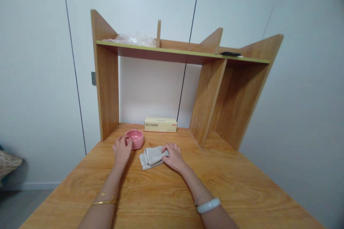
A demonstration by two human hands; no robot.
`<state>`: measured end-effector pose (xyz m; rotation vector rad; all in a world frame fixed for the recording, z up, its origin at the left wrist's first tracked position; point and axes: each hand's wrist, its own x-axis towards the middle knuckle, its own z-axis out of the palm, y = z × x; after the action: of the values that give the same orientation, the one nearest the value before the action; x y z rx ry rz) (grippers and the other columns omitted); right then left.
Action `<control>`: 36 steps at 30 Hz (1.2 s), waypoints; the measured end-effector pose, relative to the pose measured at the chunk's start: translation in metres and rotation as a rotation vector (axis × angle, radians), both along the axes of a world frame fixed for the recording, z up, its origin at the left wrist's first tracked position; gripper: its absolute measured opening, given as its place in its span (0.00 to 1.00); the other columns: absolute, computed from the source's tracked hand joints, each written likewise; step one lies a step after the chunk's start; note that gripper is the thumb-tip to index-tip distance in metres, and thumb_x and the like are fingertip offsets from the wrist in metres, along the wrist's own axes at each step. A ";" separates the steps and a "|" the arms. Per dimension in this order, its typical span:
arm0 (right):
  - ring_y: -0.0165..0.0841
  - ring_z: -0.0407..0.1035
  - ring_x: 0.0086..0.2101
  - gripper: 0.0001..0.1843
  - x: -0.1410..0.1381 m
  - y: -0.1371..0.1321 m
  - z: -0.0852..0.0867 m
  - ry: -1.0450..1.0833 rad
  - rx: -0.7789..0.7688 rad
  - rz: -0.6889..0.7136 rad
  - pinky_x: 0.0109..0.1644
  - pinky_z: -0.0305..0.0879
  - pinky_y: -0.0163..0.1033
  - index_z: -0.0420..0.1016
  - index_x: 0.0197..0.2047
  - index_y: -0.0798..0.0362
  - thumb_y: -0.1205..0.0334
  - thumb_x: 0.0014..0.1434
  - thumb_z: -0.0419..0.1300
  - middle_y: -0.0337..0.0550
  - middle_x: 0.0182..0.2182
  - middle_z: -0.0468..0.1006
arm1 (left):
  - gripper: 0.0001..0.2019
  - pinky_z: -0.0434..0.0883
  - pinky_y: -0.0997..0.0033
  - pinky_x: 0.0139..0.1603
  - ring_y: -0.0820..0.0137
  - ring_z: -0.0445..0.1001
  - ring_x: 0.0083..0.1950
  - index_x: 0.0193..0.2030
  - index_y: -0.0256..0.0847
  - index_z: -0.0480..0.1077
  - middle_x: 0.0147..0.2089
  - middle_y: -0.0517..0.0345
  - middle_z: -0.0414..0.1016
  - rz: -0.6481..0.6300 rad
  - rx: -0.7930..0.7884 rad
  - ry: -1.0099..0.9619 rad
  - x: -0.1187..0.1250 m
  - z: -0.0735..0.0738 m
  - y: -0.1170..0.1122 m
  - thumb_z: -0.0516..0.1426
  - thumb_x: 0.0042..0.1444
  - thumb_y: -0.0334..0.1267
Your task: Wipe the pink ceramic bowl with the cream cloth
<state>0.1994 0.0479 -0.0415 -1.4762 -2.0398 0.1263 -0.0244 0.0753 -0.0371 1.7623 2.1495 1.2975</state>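
Note:
A pink ashtray [137, 142] with a notched rim stands upright on the wooden desk, left of centre. My left hand [122, 149] grips its left side, with fingers over the rim. To the right of the ashtray lies a folded grey cloth [152, 157] on the desktop. The fingers of my right hand [173, 155] are closed on the cloth's right end, thumb towards me. The cloth and the ashtray are a little apart.
Behind them a cream cling-film box [160, 125] with printed lettering rests near the back edge. A wooden shelf unit [209, 103] rises from the desk [150, 196]. On its upper board are a clear plastic bag [134, 39] and a flat black object [230, 54].

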 end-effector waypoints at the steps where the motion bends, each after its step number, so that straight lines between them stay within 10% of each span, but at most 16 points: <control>1: 0.36 0.57 0.40 0.10 0.001 -0.002 0.000 -0.002 0.005 0.007 0.45 0.50 0.41 0.65 0.31 0.50 0.69 0.41 0.56 0.38 0.34 0.69 | 0.17 0.55 0.51 0.55 0.58 0.57 0.58 0.44 0.39 0.66 0.50 0.45 0.65 0.000 0.006 -0.015 0.000 -0.002 0.001 0.43 0.55 0.43; 22: 0.35 0.63 0.39 0.13 -0.002 -0.009 -0.009 0.383 -0.091 0.126 0.44 0.57 0.38 0.63 0.30 0.50 0.73 0.37 0.55 0.40 0.35 0.69 | 0.22 0.62 0.57 0.54 0.55 0.64 0.54 0.39 0.41 0.64 0.48 0.49 0.68 -0.139 0.148 -0.139 -0.004 -0.032 0.028 0.53 0.37 0.49; 31: 0.39 0.60 0.46 0.28 -0.003 -0.009 -0.012 0.349 -0.094 0.153 0.50 0.54 0.39 0.65 0.44 0.51 0.68 0.35 0.63 0.45 0.44 0.69 | 0.22 0.62 0.59 0.53 0.55 0.64 0.55 0.40 0.40 0.64 0.49 0.47 0.68 -0.149 0.148 -0.097 -0.005 -0.030 0.026 0.55 0.35 0.45; 36: 0.38 0.63 0.42 0.14 -0.003 -0.001 -0.013 0.340 -0.031 0.106 0.47 0.56 0.39 0.71 0.35 0.50 0.69 0.41 0.58 0.42 0.37 0.71 | 0.18 0.62 0.59 0.52 0.55 0.62 0.56 0.36 0.40 0.64 0.47 0.47 0.68 -0.149 0.159 -0.089 -0.005 -0.029 0.025 0.55 0.35 0.42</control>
<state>0.1966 0.0471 -0.0543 -1.2658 -1.8427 0.4247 -0.0293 0.1002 -0.0657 1.8421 1.8764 1.5140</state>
